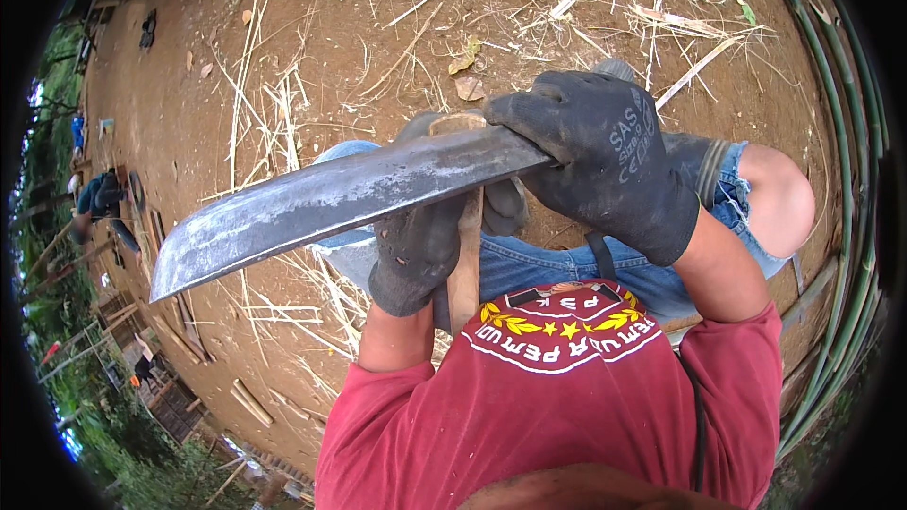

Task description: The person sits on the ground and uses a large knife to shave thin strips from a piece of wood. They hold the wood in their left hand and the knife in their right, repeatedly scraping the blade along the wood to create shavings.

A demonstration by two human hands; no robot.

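Observation:
A large machete (331, 200) with a broad, dark, worn steel blade lies across the view, its tip toward the left. My right hand (600, 156), in a black work glove, is closed at the blade's right end; the handle is hidden. Below the blade, my gloved left hand (414, 250) is closed around a flat light-brown bamboo strip (464, 274). The strip runs up from near my shirt and passes under the blade; its far end (458, 122) shows beyond the blade's upper edge. Whether blade and strip touch, I cannot tell.
My legs in torn blue jeans (539, 260) are bent around the work. Bamboo shavings (279, 118) and split pieces (694, 71) litter the brown dirt. Long green bamboo poles (855, 179) lie along the right. A person (109, 198) bends over far left, near wooden structures.

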